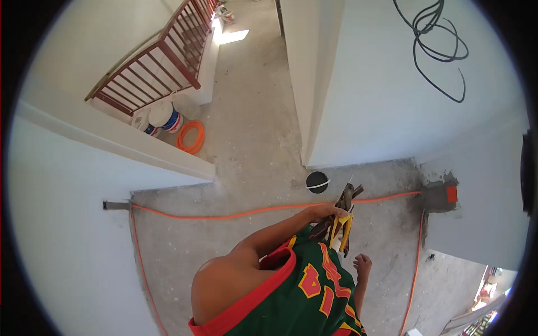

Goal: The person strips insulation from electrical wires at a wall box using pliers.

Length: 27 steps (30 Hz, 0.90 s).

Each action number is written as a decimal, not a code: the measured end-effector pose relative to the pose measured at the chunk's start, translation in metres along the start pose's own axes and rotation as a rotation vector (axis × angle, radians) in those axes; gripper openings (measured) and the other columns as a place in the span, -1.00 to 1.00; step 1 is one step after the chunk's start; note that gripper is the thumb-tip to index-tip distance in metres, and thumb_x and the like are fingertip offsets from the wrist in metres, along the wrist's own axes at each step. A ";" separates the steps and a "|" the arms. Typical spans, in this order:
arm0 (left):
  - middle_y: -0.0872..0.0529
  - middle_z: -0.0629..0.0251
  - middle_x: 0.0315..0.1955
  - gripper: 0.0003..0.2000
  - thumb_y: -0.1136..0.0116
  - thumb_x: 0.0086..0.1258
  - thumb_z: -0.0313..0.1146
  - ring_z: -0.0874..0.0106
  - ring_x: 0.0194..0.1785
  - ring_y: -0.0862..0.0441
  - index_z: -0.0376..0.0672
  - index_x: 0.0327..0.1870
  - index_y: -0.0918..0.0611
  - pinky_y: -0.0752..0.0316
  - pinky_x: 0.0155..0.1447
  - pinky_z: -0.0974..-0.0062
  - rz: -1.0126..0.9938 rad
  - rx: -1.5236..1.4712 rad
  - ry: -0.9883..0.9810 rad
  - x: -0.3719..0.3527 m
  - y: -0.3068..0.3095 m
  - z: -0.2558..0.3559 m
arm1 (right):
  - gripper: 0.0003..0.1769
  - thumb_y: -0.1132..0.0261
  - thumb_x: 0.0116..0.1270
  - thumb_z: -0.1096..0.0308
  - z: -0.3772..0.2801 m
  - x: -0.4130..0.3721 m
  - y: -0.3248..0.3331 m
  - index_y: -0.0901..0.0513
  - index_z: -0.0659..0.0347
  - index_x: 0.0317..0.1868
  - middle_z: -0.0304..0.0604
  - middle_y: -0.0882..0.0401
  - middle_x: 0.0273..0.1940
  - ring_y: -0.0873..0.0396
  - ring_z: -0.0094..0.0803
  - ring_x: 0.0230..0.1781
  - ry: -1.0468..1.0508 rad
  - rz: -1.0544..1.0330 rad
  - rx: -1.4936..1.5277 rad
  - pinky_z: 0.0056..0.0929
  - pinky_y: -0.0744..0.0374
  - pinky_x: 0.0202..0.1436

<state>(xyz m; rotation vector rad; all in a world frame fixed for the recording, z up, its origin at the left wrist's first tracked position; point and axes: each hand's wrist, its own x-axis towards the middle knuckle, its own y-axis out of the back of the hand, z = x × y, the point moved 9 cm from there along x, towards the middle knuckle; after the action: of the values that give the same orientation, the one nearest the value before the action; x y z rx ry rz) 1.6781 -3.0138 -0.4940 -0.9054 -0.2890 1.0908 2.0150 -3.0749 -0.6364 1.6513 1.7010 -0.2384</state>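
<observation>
My left hand (329, 211) is closed around a bundle of hand tools held out in front of my chest. Yellow-handled pliers (342, 225) hang at its near side, and dark metal tools (348, 195) stick out at the far side. Lower and to the right, my right hand (363, 262) has its fingers curled in, with nothing visible in them. Just beyond the tools a round dark bucket (317, 183) with a white handle stands on the floor. An orange conduit (246, 215) runs across the concrete, passing under the tools in this view.
Orange conduits also run along both sides, toward a red box (451, 194) in the right wall. Black cable (443, 56) hangs in loops upper right. White buckets (166, 116) and an orange coil (191, 137) sit by the brown railing (151, 78).
</observation>
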 end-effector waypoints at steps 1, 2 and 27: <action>-0.68 0.19 -0.19 -0.52 -0.42 0.17 -0.20 0.38 -0.18 -0.65 -0.22 0.01 -0.47 -0.61 -0.16 0.43 0.043 -0.035 -0.045 -0.001 0.003 0.001 | -0.72 -0.25 0.30 0.35 0.008 0.009 0.004 -0.60 0.33 -0.05 -0.15 -0.66 -0.34 -0.64 -0.44 -0.45 -0.024 -0.060 -0.060 -0.52 -0.59 -0.45; -0.68 0.17 -0.18 -0.53 -0.40 0.18 -0.18 0.37 -0.19 -0.65 -0.23 0.00 -0.49 -0.61 -0.16 0.44 0.077 -0.055 -0.117 -0.004 0.008 0.007 | -0.71 -0.25 0.29 0.34 0.022 0.023 0.008 -0.61 0.34 -0.05 -0.12 -0.67 -0.33 -0.65 -0.43 -0.45 -0.064 -0.127 -0.107 -0.51 -0.60 -0.46; -0.73 0.15 -0.21 -0.52 -0.27 0.27 -0.01 0.36 -0.24 -0.71 -0.32 -0.06 -0.62 -0.63 -0.12 0.43 0.889 -0.612 -1.163 -0.169 -0.024 -0.128 | -0.81 -0.22 0.26 0.36 -0.109 0.225 -0.037 -0.62 0.24 -0.16 -0.13 -0.64 -0.35 -0.61 -0.36 -0.48 0.644 -1.111 -1.343 -0.45 -0.56 -0.47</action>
<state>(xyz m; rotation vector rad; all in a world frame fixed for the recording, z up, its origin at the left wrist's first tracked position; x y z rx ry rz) 1.6931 -3.2252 -0.5193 -0.8327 -1.3151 2.3911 1.9637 -2.8385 -0.7095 -0.3109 2.2151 0.8474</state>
